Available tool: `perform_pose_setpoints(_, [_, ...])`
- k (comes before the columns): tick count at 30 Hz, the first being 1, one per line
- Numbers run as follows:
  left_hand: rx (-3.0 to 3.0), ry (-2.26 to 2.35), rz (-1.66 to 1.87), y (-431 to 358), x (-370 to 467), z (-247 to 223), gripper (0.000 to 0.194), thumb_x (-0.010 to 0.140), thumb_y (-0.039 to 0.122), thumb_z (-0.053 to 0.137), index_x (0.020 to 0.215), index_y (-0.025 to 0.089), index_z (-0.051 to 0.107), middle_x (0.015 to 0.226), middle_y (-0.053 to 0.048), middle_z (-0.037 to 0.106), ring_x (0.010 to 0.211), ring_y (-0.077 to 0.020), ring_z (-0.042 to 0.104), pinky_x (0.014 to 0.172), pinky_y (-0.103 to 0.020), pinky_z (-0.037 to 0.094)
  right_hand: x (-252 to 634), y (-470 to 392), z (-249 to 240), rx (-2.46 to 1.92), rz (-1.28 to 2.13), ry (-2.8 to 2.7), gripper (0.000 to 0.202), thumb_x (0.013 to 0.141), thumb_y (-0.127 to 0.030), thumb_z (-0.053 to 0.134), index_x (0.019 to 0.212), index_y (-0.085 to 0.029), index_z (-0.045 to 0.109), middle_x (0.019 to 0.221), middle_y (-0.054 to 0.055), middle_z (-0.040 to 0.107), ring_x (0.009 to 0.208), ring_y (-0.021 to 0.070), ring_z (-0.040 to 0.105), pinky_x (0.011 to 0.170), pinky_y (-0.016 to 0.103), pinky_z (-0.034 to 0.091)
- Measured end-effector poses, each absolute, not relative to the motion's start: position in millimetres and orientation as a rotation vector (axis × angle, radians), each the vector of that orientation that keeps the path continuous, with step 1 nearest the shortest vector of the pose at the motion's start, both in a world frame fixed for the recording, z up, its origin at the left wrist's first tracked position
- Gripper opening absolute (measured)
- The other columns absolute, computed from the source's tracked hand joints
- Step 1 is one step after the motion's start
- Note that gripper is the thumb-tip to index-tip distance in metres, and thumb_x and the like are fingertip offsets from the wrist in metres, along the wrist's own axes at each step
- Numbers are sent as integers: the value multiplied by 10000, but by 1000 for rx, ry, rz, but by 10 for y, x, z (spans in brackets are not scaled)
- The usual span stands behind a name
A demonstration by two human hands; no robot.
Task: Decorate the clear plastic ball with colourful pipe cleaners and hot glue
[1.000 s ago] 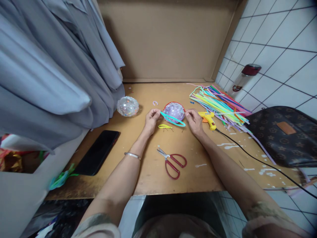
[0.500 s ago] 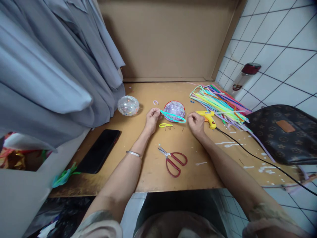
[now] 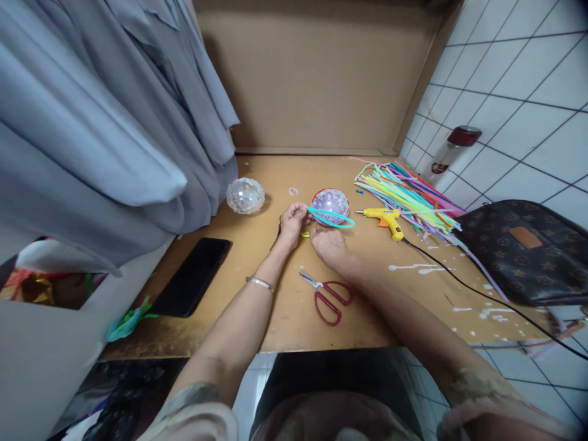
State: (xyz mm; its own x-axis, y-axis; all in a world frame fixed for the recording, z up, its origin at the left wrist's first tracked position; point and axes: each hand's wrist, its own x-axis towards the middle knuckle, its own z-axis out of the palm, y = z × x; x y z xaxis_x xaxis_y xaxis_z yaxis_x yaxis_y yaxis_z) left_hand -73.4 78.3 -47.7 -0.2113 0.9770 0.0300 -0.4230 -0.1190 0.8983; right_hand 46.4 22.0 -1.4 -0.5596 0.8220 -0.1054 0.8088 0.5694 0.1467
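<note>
My left hand (image 3: 292,223) is closed in a pinch on one end of a turquoise pipe cleaner loop (image 3: 337,219). The loop stretches rightward in front of a clear ball with a lilac pattern and a red rim (image 3: 331,202). My right hand (image 3: 329,245) is curled closed just below the loop, near my left fingertips; whatever its fingers hold is hidden. A bit of a yellow pipe cleaner piece (image 3: 305,234) shows on the table between the hands. Red-handled scissors (image 3: 324,295) lie below them, blades toward my left hand. A yellow glue gun (image 3: 384,219) lies to the right.
Colourful pipe cleaners (image 3: 408,196) are heaped at the back right, near a bottle (image 3: 448,156) and a brown patterned bag (image 3: 528,257). The glue gun's black cord (image 3: 478,288) crosses the right side. At left are a clear ball (image 3: 245,196), a black phone (image 3: 192,277) and grey cloth (image 3: 184,122).
My right hand has moved left from beside the glue gun to below the turquoise loop, close to my left hand. My left hand still pinches the loop. The view has shifted slightly.
</note>
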Motion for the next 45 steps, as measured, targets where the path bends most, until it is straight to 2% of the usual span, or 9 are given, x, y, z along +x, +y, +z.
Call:
perform_pose_setpoints(4, [837,945,1594,808,-722,-491,219,795,283,745,745,188,554,624,43,609,597,-82,593,589,-177,441,712,57,43,1490,81,2500,330,973,-77,367,1227,-124,573,1129,213,750,979,260,757,727,308,501])
perform_pose_setpoints(11, [828,933,1605,809,-726,-488,223,799,271,756,752,188,555,616,34,619,597,-92,598,583,-184,435,1375,-583,249,1554,-15,2323,318,922,-79,419,1123,-147,655,1014,155,781,912,286,766,649,309,431])
perform_pose_setpoints(16, [828,929,1632,786,-747,-475,230,789,270,773,750,184,563,625,34,624,598,-87,595,591,-187,440,1567,-599,327,1596,-225,2802,349,895,-149,490,1191,-180,671,1019,108,776,866,216,724,703,283,459])
perform_pose_setpoints(21, [833,945,1640,773,-750,-457,264,766,298,805,746,183,568,639,34,621,616,-87,603,596,-190,442,1505,-112,253,2130,-235,3218,264,894,-209,459,942,-172,716,884,96,725,786,208,659,748,321,488])
perform_pose_setpoints(29, [793,947,1645,805,-769,-448,261,779,287,801,729,188,564,647,26,621,612,-102,609,598,-209,444,1349,117,67,2227,-344,2984,252,880,-388,612,943,-164,708,870,80,707,761,205,631,718,314,471])
perform_pose_setpoints(32, [789,935,1637,801,-753,-441,239,786,256,783,723,184,564,633,26,619,598,-99,602,595,-205,444,1243,-26,-14,2075,-305,2706,333,903,-439,639,1075,-157,686,1064,121,725,893,240,664,721,308,452])
perform_pose_setpoints(34, [777,929,1639,795,-738,-432,227,786,237,776,721,183,565,621,29,619,581,-93,595,582,-196,438,1178,-101,-46,1892,-261,2663,260,962,-356,577,1115,-165,666,1169,130,700,975,237,665,733,294,441])
perform_pose_setpoints(38, [667,922,1729,804,-772,-402,215,803,209,751,718,184,555,593,39,604,542,-76,575,546,-175,420,1262,-185,-14,1689,-225,2591,230,1002,-167,440,1039,-167,668,1129,115,700,985,211,672,727,276,417])
perform_pose_setpoints(45, [325,873,1927,843,-969,-341,207,847,126,664,743,201,502,572,76,566,515,-47,567,551,-142,432,2020,-604,144,2148,290,2037,288,960,-110,397,1078,-84,659,1072,217,695,850,288,713,559,312,347])
